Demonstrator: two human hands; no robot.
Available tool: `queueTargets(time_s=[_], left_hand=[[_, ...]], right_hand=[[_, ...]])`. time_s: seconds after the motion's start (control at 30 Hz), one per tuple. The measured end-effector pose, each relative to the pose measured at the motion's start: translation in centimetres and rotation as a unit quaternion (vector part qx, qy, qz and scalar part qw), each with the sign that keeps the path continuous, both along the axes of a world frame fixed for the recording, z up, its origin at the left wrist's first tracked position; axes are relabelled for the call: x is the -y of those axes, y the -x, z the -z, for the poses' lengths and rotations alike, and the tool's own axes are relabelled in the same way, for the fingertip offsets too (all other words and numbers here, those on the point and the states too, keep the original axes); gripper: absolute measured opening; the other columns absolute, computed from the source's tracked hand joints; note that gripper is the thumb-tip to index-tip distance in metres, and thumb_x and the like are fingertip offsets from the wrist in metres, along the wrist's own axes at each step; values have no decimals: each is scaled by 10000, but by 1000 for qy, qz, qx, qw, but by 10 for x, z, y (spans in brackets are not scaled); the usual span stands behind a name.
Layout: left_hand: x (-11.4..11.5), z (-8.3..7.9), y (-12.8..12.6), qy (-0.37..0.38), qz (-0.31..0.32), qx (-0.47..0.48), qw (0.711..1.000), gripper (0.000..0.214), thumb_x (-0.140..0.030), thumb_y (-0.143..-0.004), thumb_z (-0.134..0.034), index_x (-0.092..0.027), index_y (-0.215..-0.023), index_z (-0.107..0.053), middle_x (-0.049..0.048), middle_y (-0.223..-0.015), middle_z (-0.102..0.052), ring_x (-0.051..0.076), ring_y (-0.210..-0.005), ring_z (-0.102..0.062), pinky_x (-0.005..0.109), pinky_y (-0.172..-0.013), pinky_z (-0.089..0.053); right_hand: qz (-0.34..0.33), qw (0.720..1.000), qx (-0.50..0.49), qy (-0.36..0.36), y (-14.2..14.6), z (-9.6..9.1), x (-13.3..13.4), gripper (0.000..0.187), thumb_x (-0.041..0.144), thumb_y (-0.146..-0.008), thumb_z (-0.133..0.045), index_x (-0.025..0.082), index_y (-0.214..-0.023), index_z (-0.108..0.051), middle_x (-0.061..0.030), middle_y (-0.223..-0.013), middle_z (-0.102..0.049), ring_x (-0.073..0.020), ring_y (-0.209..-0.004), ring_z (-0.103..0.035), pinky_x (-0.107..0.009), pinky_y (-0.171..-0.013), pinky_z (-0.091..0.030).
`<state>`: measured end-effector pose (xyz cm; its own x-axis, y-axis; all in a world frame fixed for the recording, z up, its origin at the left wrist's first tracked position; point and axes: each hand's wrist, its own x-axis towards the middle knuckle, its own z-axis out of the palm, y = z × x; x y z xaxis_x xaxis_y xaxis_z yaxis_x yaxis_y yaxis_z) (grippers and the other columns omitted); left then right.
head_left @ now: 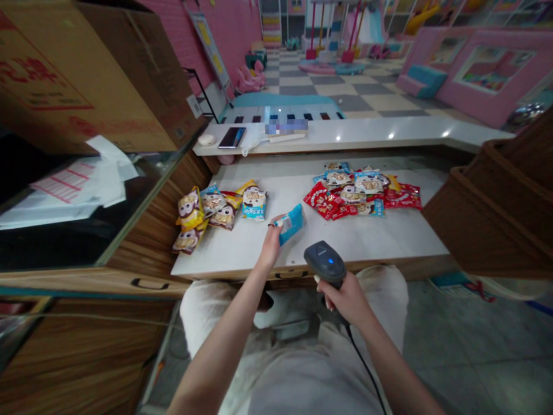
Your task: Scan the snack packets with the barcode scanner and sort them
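At the centre of the white rectangular worktop (233, 248): one glossy blue plastic snack packet (292, 222), clamped in the left hand (271, 237). At five o'clock, over the near edge: one dark-grey pistol-shaped scanner (323, 262), its handle gripped by the right hand (349, 297). At nine o'clock: one cluster of yellow, brown and blue packets (223, 214); at two o'clock: one heap of red and blue packets (353, 195).

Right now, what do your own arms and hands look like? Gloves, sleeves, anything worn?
No gloves; both forearms are bare, with no sleeves or wristwear in view. The left hand has a thin dark band, apparently a ring, on one finger. No ring can be made out on the right hand.
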<state>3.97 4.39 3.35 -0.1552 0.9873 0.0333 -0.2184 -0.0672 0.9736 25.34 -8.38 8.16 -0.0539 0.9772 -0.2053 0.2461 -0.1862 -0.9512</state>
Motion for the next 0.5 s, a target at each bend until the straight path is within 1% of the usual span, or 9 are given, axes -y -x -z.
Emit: queueTargets(time_s=[0.07,0.13,0.2,0.27,0.33,0.4,0.5], left_hand=[[-14,-16,-15,-56,6,-84,995,471,-512,-988,-594,-227,-1361,-634,98,-1372,-709,281,-1316,-639,430,-1186,-455],[-35,-32,-38,-107,2,-153,982,494,-496,-1016,-563,-214,-1421,-579,126,-1411,-681,284,-1321,-629,442,-1199,-439],[-62,-46,-65,-154,3,-204,967,530,-475,-1007,-590,-195,-1456,-549,160,-1447,-656,306,-1338,-618,464,-1217,-420],[-90,-54,-94,-196,11,-234,952,571,-452,-979,-649,-182,-1474,-557,192,-1506,-619,336,-1408,-575,475,-1255,-377],[-113,-55,-120,-228,38,-263,937,608,-451,-953,-698,-168,-1479,-582,216,-1569,-575,362,-1502,-501,486,-1309,-298],[-130,-50,-139,-230,87,-317,916,681,-499,-918,-745,-155,-1485,-596,234,-1620,-534,393,-1576,-418,528,-1352,-188],[-139,-40,-152,-201,151,-395,884,876,-587,-818,-832,-122,-1516,-580,262,-1674,-471,447,-1638,-305,598,-1362,-62]], right_hand=[[17,1000,-5,4,-9,0,0,288,466,-798,-724,227,-660,-641,27,-395,-563,-154,-337,-544,-250,-418,-445],[33,999,-7,9,-17,0,0,304,478,-784,-722,222,-637,-648,18,-388,-561,-154,-334,-537,-252,-410,-436],[49,999,-11,14,-24,-1,-1,307,484,-770,-721,215,-634,-659,12,-385,-564,-151,-330,-528,-252,-404,-427],[62,998,-17,15,-30,-2,-1,301,483,-761,-720,211,-643,-668,11,-385,-568,-150,-329,-524,-253,-401,-420],[68,997,-21,16,-36,-2,-1,292,476,-758,-715,209,-646,-674,11,-383,-567,-151,-328,-522,-254,-400,-420],[68,997,-18,20,-41,-3,-2,281,463,-761,-708,207,-647,-683,8,-385,-570,-155,-332,-532,-256,-402,-426],[74,997,-13,22,-45,-5,-2,275,456,-758,-711,207,-644,-682,2,-395,-583,-161,-341,-553,-257,-409,-440]])
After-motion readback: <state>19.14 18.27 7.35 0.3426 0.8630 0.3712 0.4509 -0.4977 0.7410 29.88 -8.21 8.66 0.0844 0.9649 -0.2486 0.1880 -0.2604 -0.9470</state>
